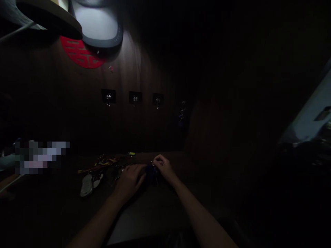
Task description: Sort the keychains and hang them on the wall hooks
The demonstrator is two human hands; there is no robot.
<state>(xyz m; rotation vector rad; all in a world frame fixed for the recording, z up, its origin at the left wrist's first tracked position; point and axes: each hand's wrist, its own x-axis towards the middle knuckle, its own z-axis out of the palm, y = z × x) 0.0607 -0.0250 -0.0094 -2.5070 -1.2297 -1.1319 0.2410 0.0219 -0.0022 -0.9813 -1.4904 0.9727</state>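
Note:
In the dim head view, a small dark blue object (150, 170) lies between my two hands near the back of the dark surface. Its kind is too dark to make out. My left hand (131, 176) reaches in from the left, its fingers and thumb closed against the object's left side. With thumb and forefinger pinched, my right hand (163, 166) holds the object's upper right part, where something small glints. Just left of my left hand lie a tangle of red and yellow cords (104, 162) and a pale oval fob-like item (86, 185).
Three black square hooks (109, 96) line the dark wood panel. Farther right, a bluish item (182, 117) hangs there. Above are a red round paper cutout (85, 57) and a lit white device (95, 24). A small yellow-green item (131, 154) lies behind my left hand.

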